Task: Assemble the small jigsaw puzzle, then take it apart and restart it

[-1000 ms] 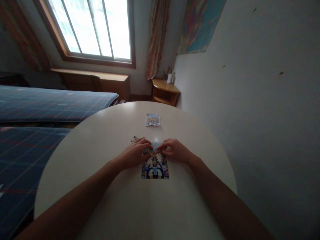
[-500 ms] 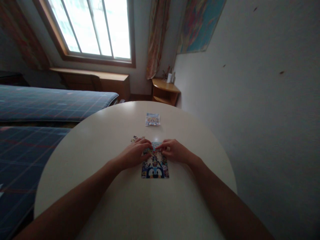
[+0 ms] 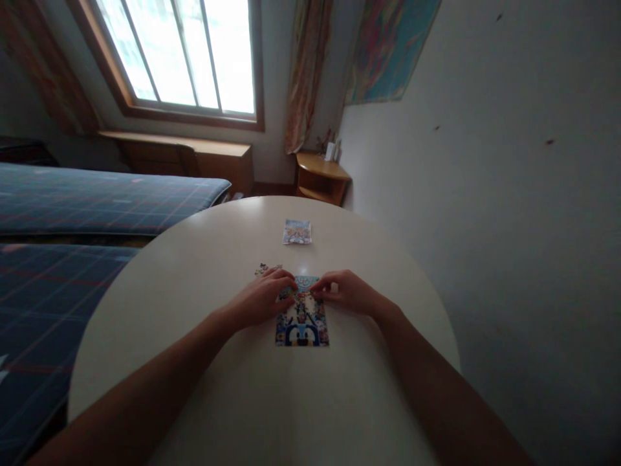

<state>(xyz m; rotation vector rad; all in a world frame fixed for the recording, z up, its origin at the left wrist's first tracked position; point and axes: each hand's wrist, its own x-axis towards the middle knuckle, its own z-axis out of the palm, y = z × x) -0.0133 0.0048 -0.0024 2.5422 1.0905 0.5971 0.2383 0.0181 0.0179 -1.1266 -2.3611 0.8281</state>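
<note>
A jigsaw puzzle [image 3: 303,331] lies flat on the round table, with a blue dog's face at its near edge and pale gaps around its middle. My left hand [image 3: 264,298] rests over its upper left side, thumb and fingers apart. At the upper right side is my right hand [image 3: 347,291], its thumb and fingertips brought together on the puzzle. Whatever may be between those fingertips is too small to make out. Several loose puzzle pieces [image 3: 262,268] lie just beyond my left hand, partly hidden by it.
A small printed picture sheet [image 3: 297,232] lies farther back on the white table [image 3: 194,259]. Beds with plaid covers [image 3: 97,200] stand to the left. A wooden corner shelf [image 3: 323,166] is behind the table, and a white wall [image 3: 509,226] runs along the right.
My right hand has shifted slightly right, and its fingertips have drawn from the puzzle's upper middle toward its right side. My left hand stays almost in place.
</note>
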